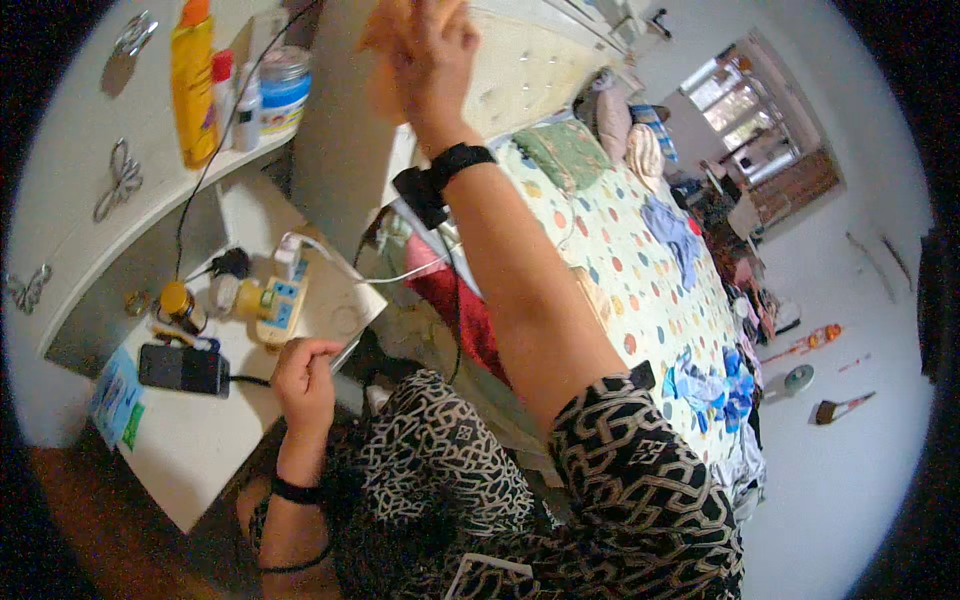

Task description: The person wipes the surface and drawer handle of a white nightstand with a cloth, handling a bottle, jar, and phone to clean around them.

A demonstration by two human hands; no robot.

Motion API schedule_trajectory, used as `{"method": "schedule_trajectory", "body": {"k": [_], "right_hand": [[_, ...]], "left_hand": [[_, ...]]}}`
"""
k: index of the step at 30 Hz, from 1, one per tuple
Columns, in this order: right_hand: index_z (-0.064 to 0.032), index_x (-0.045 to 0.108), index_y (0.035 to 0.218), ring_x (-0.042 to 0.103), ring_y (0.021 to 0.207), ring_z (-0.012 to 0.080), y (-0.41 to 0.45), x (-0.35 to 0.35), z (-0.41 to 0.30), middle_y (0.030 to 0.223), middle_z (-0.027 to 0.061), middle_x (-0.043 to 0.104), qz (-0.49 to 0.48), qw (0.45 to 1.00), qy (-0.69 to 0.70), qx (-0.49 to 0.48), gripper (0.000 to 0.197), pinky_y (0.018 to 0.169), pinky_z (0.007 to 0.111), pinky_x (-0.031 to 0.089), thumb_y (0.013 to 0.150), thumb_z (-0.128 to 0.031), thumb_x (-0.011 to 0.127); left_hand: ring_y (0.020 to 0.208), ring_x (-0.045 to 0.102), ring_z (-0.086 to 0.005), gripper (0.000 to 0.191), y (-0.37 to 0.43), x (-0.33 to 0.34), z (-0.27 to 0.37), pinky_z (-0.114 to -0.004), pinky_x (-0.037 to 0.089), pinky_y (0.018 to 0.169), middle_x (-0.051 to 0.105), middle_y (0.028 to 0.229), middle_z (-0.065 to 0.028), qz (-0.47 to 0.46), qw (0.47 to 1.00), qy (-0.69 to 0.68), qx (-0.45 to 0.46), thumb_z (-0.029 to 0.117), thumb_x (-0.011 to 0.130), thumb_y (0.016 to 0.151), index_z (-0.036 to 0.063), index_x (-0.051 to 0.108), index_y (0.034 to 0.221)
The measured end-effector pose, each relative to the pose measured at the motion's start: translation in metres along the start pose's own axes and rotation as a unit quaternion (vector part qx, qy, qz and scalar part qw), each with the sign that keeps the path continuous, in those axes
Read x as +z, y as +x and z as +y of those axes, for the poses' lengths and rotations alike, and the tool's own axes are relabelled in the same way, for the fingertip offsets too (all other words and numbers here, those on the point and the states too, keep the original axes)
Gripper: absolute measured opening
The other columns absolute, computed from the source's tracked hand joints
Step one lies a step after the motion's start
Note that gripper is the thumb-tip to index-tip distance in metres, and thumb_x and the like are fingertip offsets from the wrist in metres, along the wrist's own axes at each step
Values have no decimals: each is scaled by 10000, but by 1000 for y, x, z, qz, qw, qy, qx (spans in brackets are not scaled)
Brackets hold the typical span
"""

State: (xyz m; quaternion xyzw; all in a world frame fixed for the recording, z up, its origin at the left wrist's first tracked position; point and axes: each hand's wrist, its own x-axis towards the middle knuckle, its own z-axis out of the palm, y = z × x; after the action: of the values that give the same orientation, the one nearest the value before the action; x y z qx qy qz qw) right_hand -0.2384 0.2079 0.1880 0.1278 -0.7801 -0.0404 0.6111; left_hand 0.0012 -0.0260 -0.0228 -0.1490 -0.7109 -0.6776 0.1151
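Observation:
My right hand (435,56) is raised at the top of the view, fingers bunched on an orange cloth (386,86), partly cut off by the picture's top edge. The cloth is blurred and lies in front of a pale panel (337,112). Lower left, my left hand (306,382) is curled at the edge of a white tabletop (180,465). Its fingertips meet a thin pale strip there; whether they grip it is unclear. Near that hand are a black power adapter (184,369) with a cord and a cream power strip (281,309) holding plugs.
A curved shelf (161,196) carries a yellow spray can (193,90), small bottles and a blue-and-white tub (285,90). A black cable hangs across them. On the tabletop stand a yellow-capped bottle (178,301) and a blue packet (116,397). A dotted bed (600,247) with clothes lies right.

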Motion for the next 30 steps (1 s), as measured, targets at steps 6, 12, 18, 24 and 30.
{"method": "schedule_trajectory", "body": {"k": [6, 12, 18, 24, 30], "right_hand": [[-146, 472, 1442, 512, 1253, 499, -27, 6, 14, 1419, 299, 509, 22, 1000, 12, 8, 628, 1054, 506, 421, 857, -150, 700], [-118, 518, 1423, 452, 1263, 558, -47, 7, 10, 1387, 325, 498, 38, 997, 52, 43, 721, 1030, 575, 406, 755, -141, 790], [-115, 480, 1442, 425, 1314, 542, -59, -1, 5, 1423, 337, 447, 0, 999, 26, 19, 811, 1074, 586, 382, 700, -134, 805], [-115, 475, 1450, 425, 1306, 541, -67, -11, -5, 1429, 368, 429, -12, 995, 81, 65, 795, 1078, 568, 389, 719, -120, 786], [-106, 503, 1424, 414, 1317, 537, -85, -6, -2, 1417, 366, 437, -28, 999, 21, 29, 736, 1088, 549, 387, 740, -106, 772]], "left_hand": [[791, 664, -219, 218, -5, 11, -13, -310, 514, 738, 690, 835, -103, -10, 999, 1, -42, -91, 502, 824, -12, 695, 886], [769, 653, -204, 234, -5, 13, -16, -314, 506, 709, 692, 822, -94, -2, 999, -8, -37, -86, 490, 821, -4, 700, 885], [697, 605, -169, 241, -5, 15, -18, -304, 481, 645, 690, 819, -81, -10, 999, 15, -34, -81, 486, 836, 1, 706, 892], [659, 586, -155, 239, -3, 16, -9, -280, 468, 613, 680, 812, -75, -11, 999, 11, -28, -76, 480, 851, 3, 702, 888], [653, 585, -144, 239, -3, 18, -12, -273, 466, 606, 676, 809, -71, -4, 999, -5, -36, -78, 477, 855, 3, 701, 884]]}}
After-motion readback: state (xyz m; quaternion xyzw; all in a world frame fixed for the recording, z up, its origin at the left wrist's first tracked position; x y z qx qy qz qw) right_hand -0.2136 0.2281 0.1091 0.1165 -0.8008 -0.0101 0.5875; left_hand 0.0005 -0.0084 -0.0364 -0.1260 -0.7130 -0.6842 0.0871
